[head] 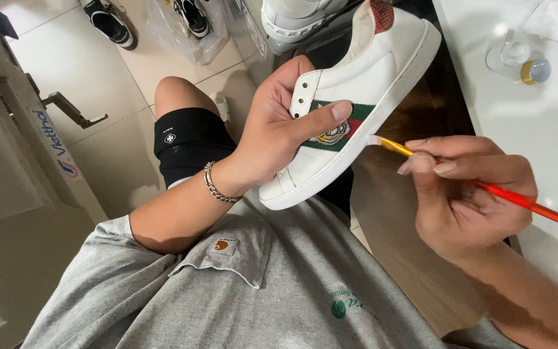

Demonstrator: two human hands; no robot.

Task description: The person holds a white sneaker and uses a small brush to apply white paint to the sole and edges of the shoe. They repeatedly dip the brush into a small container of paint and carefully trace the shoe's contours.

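**Brush tip at the sole edge of the white sneaker**

We hold the white sneaker (350, 110) in our left hand (279, 129), fingers wrapped about its upper and the thumb pressed flat across the green and red side stripe (347, 126); the shoe sits tilted above our lap, toe down towards our grey shirt (259, 291). Our right hand (466, 194), just right of the sneaker, pinches a red-handled brush (518, 200) between thumb and bunched fingertips; its pale tip (374, 139) touches the white sole rim, or very nearly, for the contact is too fine to tell. We judge the step in hand to be painting or cleaning along that rim; the next stroke calls for a light, steady drag that keeps the bristles off the stripe just above.

Right of the sneaker the white table (550, 129) edge runs close behind the brush handle, with a small clear bottle (518, 61) further up; left of the sneaker our bare knee and black shorts (188, 139) leave open room; beyond the sneaker other shoes (111, 22) lie on the tiled floor.
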